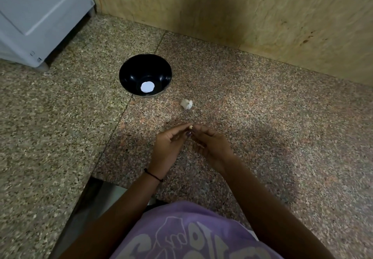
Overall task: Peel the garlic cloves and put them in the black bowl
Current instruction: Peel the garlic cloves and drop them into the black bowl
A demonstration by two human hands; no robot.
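Left hand (169,143) and right hand (212,145) meet fingertip to fingertip just above the worktop (282,137), in the near middle of the scene. Between them they pinch a small garlic clove (190,127). Only a little pale bit of it peeks out past the fingers, so I cannot tell how much skin is on it. The left hand's thumb and fingers reach out to the clove, and the right hand's other fingers are curled in. A thin black band (153,175) goes around the left wrist. A bit farther away, near the hands but not touching them, a white garlic bulb (186,104) lies on the speckled stone. Farther still and to the left sits the black bowl (129,75), upright, close to the bulb but apart from it. It has a round white spot (147,87) at the bottom, and I cannot tell what that spot is. A white box-like machine (40,16) stands at the far left corner. A brown wall (222,6) runs along the far side. A purple shirt (191,234) shows at the near edge.
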